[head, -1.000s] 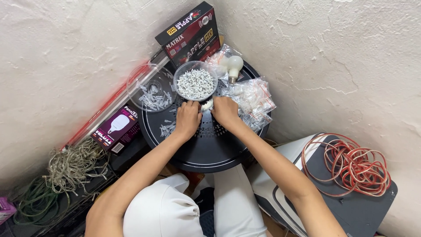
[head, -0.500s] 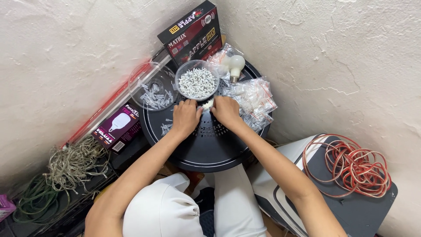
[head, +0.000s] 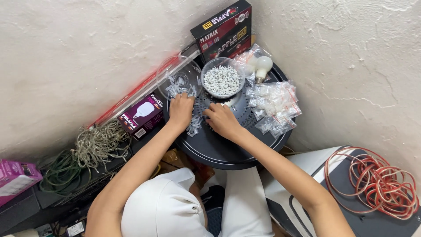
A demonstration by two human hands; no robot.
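Observation:
My left hand (head: 182, 109) reaches to the edge of a clear shallow bowl (head: 180, 74) that holds small clear bags, and its fingertips close on one of the bags (head: 175, 90). A few more small bags (head: 193, 127) lie under its wrist. My right hand (head: 221, 119) rests on the round black tabletop (head: 219, 147) with fingers curled, just in front of a clear bowl of small white pieces (head: 222, 80). Anything in that hand is hidden.
A pile of filled small bags (head: 274, 103) and a white light bulb (head: 263, 66) lie at the right of the tabletop. A dark box (head: 223, 30) leans in the wall corner. A purple bulb box (head: 142, 115), tangled wires (head: 98, 142) and a red cable coil (head: 379, 182) lie around.
My left hand has moved left, away from the right hand, to the clear bowl with the bags. The right hand stays near the bowl of white pieces.

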